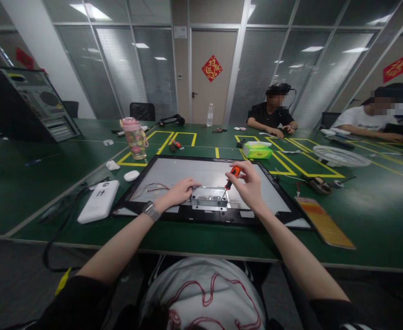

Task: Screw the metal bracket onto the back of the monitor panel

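An orange-and-black screwdriver is gripped near its top by my right hand, fingers closed round the handle. Its shaft slants down to a metal bracket, where the tip meets the right part. The bracket sits on the light back of a black-framed display panel lying flat on the table. My left hand rests on the panel with fingers stretched to the bracket's left edge, holding nothing that I can see. Thin wires run across the panel beside that hand.
Left of the panel lie a white box-like device and a black cable. A pink-lidded bottle stands behind them. To the right are an orange-yellow slab and a white round grille. A green tissue pack sits behind the panel. Two people sit across.
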`<state>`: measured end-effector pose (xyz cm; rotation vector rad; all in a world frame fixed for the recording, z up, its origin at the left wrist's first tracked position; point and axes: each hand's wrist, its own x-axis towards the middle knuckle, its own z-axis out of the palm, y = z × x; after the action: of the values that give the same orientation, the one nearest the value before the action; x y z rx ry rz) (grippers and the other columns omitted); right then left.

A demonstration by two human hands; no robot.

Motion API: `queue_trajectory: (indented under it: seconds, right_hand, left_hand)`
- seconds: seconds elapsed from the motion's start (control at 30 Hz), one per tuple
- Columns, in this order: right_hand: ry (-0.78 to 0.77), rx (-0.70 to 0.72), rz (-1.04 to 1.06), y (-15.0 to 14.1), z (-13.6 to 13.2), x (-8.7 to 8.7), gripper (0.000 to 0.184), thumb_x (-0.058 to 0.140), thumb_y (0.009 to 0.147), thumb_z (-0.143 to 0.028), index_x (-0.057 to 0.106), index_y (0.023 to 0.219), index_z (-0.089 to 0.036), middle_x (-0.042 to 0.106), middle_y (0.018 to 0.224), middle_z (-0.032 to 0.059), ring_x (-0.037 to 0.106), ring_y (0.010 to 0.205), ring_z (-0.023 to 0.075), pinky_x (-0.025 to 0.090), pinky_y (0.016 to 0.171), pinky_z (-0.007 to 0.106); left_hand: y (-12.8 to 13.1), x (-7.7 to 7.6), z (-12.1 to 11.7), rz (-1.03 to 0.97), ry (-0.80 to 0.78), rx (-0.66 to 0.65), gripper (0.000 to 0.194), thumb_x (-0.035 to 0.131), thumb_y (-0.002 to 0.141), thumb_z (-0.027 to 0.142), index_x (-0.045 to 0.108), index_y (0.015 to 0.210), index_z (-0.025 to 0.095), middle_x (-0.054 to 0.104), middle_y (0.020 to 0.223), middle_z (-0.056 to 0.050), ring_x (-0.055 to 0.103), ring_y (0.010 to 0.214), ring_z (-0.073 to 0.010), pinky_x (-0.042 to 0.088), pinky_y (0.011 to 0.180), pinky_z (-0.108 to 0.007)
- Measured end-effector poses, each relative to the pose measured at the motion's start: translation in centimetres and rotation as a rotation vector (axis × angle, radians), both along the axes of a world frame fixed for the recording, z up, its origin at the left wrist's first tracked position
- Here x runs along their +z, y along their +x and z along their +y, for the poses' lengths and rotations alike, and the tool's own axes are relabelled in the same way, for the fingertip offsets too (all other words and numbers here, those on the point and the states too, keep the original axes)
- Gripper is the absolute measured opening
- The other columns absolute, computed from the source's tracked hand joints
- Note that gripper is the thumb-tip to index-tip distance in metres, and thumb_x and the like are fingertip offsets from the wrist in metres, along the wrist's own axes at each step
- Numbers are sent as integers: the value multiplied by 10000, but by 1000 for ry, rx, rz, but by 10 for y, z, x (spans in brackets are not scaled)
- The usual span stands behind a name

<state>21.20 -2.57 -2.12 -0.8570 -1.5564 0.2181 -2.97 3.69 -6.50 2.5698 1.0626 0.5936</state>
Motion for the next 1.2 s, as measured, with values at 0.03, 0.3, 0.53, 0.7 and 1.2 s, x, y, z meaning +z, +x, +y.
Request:
queue_trajectory:
  seconds: [0.03,0.3,0.53,0.7,1.2]
  right_hand:
    - [4,-9,-6,0,0,0,181,661,813,-331,646,974,-249,548,902,28,583,764,152,539,562,247]
    - [-79,162,53,2,5,-3,267,533,911,-315,613,1159,-251,637,1000,58,638,867,194,510,842,387]
    - [-35,58,14,6,8,-3,249,523,911,-327,658,1106,-251,632,954,53,608,909,208,477,879,395]
    - [-113,163,82,7,8,-3,319,518,916,-326,616,1208,-243,662,1011,56,644,910,203,486,912,419]
    - [-109,104,108,4,5,0,284,662,817,-350,684,1080,-245,647,974,53,628,890,201,531,809,367]
  left_hand:
    - [0,0,0,-2,5,1,471,362,814,48,630,1187,154,589,989,-66,572,909,-165,446,882,-283]
    - [1,-2,1,-6,16,-1,450,362,837,47,630,1180,162,597,1003,-69,582,931,-166,449,891,-287]
    - [2,0,0,9,22,6,442,366,836,43,628,1176,151,600,1002,-73,580,941,-173,449,903,-292]
    - [1,1,-2,3,11,10,435,362,844,50,627,1175,147,598,1018,-78,579,956,-172,448,917,-292]
    - [1,-3,-1,-12,39,-7,436,350,849,49,622,1175,152,588,1018,-79,572,958,-171,451,921,-301]
